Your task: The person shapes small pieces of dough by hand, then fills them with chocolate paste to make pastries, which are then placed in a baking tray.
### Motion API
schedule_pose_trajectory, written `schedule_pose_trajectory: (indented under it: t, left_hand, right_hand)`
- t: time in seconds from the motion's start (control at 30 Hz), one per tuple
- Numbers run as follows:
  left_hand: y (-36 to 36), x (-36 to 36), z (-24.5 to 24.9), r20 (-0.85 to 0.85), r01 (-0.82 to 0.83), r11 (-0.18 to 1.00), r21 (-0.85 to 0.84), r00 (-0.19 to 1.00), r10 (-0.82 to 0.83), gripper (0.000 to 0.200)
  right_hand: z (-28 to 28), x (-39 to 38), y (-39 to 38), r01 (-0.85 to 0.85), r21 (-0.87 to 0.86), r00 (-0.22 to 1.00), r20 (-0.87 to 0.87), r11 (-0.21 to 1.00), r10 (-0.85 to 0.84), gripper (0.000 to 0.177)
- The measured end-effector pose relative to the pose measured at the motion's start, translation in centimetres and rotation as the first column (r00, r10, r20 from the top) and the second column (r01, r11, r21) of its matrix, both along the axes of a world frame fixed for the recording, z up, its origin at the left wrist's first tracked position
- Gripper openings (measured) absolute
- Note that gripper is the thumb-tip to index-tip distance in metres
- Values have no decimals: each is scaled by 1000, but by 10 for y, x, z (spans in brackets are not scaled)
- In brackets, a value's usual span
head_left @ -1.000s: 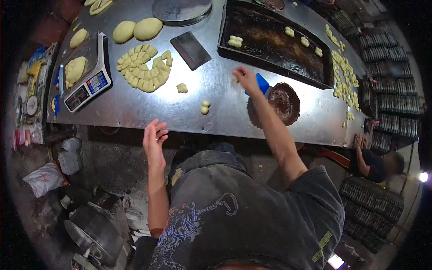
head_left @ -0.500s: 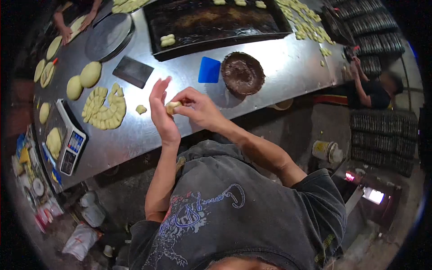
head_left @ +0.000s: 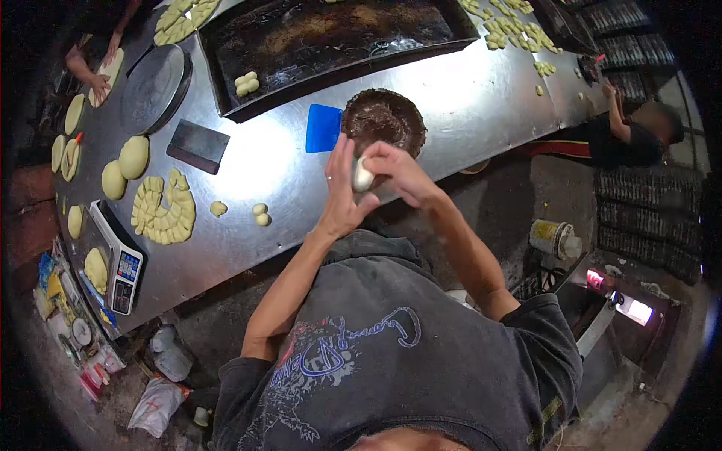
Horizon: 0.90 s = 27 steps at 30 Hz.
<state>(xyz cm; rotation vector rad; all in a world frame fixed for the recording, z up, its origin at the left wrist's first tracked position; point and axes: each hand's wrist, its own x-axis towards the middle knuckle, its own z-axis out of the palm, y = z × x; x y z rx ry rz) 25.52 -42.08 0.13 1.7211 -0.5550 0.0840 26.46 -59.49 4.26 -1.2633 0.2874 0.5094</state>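
Between my hands is a pale, smooth dough ball [head_left: 362, 177], just in front of the bowl of dark brown filling [head_left: 385, 113]. My left hand [head_left: 343, 192] supports the ball on its palm side, with fingers stretched upward and a ring on one of them. From the other side, my right hand [head_left: 404, 174] pinches it with thumb and fingers. A blue scraper [head_left: 323, 129] lies against the bowl's left side. Two small dough balls [head_left: 260, 214] sit together on the steel table [head_left: 233, 248], beside a small loose dough piece [head_left: 218, 208]. Further left lies a ring of cut dough pieces [head_left: 162, 214].
A large dark baking tray [head_left: 331, 83] spans the back. Left stand a grey block [head_left: 198, 146], a round pan [head_left: 156, 86], larger dough balls [head_left: 134, 156] and a digital scale [head_left: 120, 263]. A co-worker's hands [head_left: 98, 83] press dough; another person [head_left: 639, 135] is at right.
Both hands have moved right with the dough, from near the loose piece to the bowl. The pair of dough balls now shows where my hands were. The view has shifted slightly.
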Motion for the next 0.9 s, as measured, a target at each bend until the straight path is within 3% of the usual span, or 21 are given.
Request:
schedule_pose_trajectory:
  t: [0.03,0.07,0.1,0.17,0.2,0.3,0.33,0.4,0.47,0.5,0.57,0.6,0.7,0.73,0.83,0.9]
  left_hand:
    - [-8,0,-9,-130,-41,998,-52,991,34,96]
    - [-13,2,-17,-376,-74,989,-130,926,20,97]
    - [-16,4,-25,-597,-127,972,-197,802,-16,99]
    - [-21,10,-35,-895,-278,918,-282,420,-148,103]
    - [-21,14,-27,-918,-303,901,-310,342,-201,101]
    - [-26,17,-33,-917,-354,872,-338,334,-219,101]
    - [-25,17,-36,-919,-371,864,-342,325,-224,96]
    - [-22,16,-36,-922,-401,847,-348,308,-233,87]
    - [-17,14,-32,-916,-329,920,-212,396,-69,72]
    - [-14,14,-26,-897,-298,945,-136,441,10,65]
    - [-3,11,-18,-756,-284,952,-115,647,101,52]
    - [3,10,-12,-664,-277,956,-100,734,143,45]
    - [36,9,39,-701,-107,994,-5,709,73,37]
    - [43,6,39,-661,-211,977,-22,736,144,36]
    - [67,-2,41,-568,-475,875,-94,747,344,36]
    - [87,-8,47,-557,-591,795,-138,710,431,39]
  right_hand:
    - [-11,9,-15,-29,-146,999,41,989,35,11]
    - [-22,17,-25,-55,-291,994,79,955,81,11]
    - [-32,22,-29,-94,-531,971,138,842,195,11]
    - [-54,29,-36,-66,-889,882,161,454,444,12]
    - [-74,27,-37,-21,-931,810,198,365,552,15]
    - [-79,28,-22,-182,-918,818,58,353,572,19]
    - [-79,31,-20,-147,-910,833,97,388,545,24]
    - [-70,38,-23,-209,-724,930,61,658,363,28]
    - [-64,50,-26,-192,-477,977,-11,858,212,33]
    - [-53,51,-23,-141,-253,990,-48,957,133,31]
    - [-28,53,-15,32,211,984,-178,977,6,27]
    - [-29,54,-15,10,450,982,-174,893,77,25]
    - [9,47,28,22,516,988,-141,856,60,29]
    - [9,43,39,-7,579,991,-103,815,82,32]
    - [23,29,93,43,487,998,-63,873,-14,36]
    - [22,19,120,-35,268,994,113,963,5,35]
